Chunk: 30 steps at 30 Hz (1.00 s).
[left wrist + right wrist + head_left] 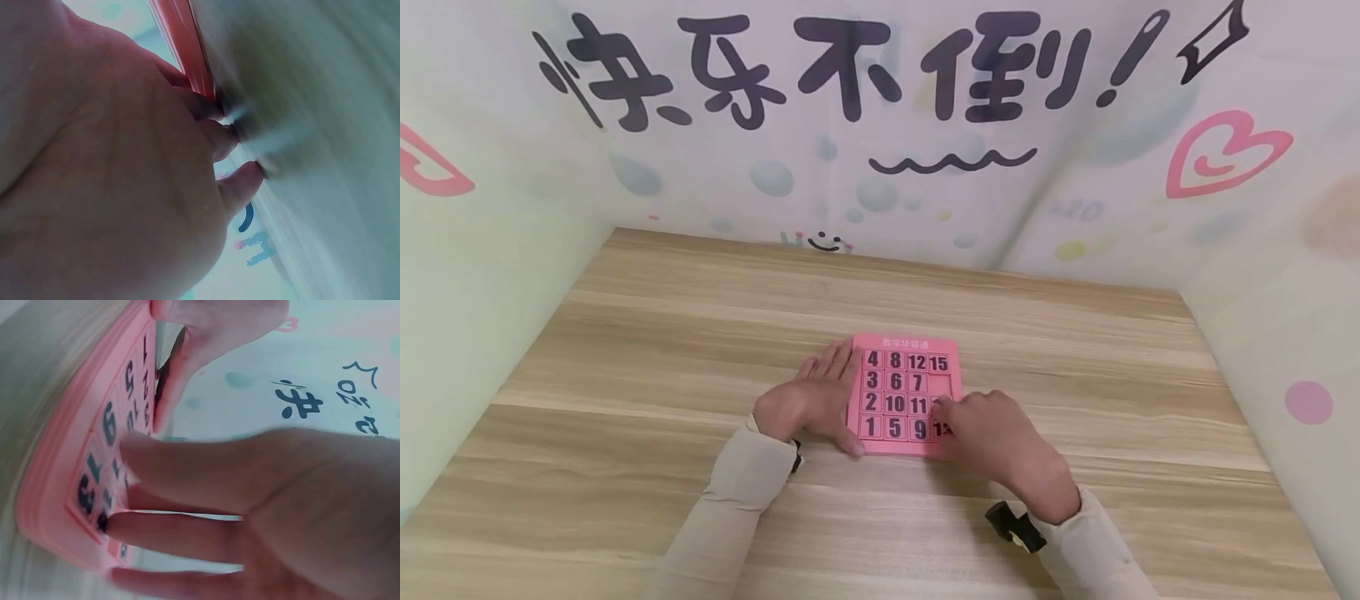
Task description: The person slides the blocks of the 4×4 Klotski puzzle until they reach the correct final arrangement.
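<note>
A pink number slide puzzle (887, 448) lies flat on the wooden table, its numbered tiles in rows. The gap in the tiles (938, 384) sits at the right end of the second row, under the 15 tile (938, 363). Against the puzzle's left side rests my left hand (812, 404), thumb by the lower corner and fingers spread along the edge, touching the table. My right hand (1003, 437) reaches over the right side, fingertips on the right column, covering one tile and part of the 13 tile (87, 497). Its fingers look extended in the right wrist view.
The wooden table (700, 300) stretches around the puzzle. Behind it hangs a white printed backdrop (715, 175) with large black characters, and pale side walls (1262, 275) stand left and right. A black strap (1015, 527) is on my right wrist.
</note>
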Each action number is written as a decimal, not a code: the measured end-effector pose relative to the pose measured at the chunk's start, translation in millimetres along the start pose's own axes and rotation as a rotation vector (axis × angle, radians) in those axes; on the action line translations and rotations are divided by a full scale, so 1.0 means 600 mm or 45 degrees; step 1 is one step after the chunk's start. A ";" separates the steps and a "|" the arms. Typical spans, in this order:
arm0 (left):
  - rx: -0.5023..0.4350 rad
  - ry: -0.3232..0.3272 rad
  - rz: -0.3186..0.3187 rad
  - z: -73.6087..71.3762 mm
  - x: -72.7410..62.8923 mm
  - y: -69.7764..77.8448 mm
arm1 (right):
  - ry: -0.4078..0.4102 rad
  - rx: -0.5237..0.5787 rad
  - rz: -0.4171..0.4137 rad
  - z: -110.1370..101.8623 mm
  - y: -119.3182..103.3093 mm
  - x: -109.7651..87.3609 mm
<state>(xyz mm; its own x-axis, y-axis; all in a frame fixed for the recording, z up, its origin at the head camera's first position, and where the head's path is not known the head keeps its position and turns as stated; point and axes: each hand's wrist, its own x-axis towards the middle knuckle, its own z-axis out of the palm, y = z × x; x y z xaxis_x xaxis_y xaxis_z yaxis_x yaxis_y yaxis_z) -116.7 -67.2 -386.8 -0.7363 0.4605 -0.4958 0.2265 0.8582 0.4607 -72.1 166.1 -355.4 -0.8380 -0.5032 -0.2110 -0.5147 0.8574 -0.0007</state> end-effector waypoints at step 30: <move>0.031 0.000 -0.002 0.001 0.001 -0.002 | 0.279 0.109 0.034 0.057 0.049 0.055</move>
<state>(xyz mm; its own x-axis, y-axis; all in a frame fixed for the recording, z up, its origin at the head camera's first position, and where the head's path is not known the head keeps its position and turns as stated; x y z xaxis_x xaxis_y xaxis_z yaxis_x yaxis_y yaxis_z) -117.1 -67.8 -388.3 -0.7369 0.4588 -0.4965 0.2405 0.8643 0.4417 -108.7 178.5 -396.1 -0.8752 -0.4838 0.0050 -0.4825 0.8720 -0.0825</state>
